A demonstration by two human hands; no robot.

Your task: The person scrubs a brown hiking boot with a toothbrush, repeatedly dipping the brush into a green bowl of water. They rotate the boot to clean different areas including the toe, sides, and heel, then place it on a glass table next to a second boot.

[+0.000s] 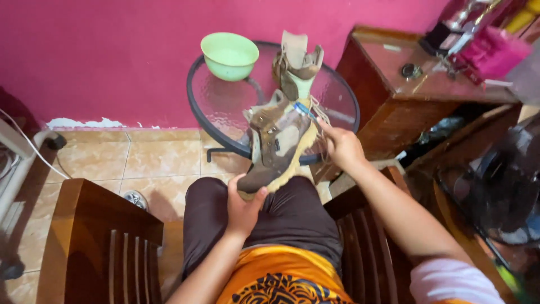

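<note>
A worn brown and tan boot [275, 147] is held tilted above my knee. My left hand [246, 207] grips its toe end from below. My right hand [341, 147] is at the boot's upper side and holds a thin blue-and-white tool [304, 109], perhaps a brush or pen, against it. A second matching boot [297, 68] stands upright on the round glass table [216, 104] just beyond.
A pale green bowl [229, 54] sits on the glass table. A brown wooden cabinet [405, 95] with clutter on top stands right. Wooden chairs [95, 236] flank my legs, a dark fan [506, 186] is at far right, and a pink wall rises behind.
</note>
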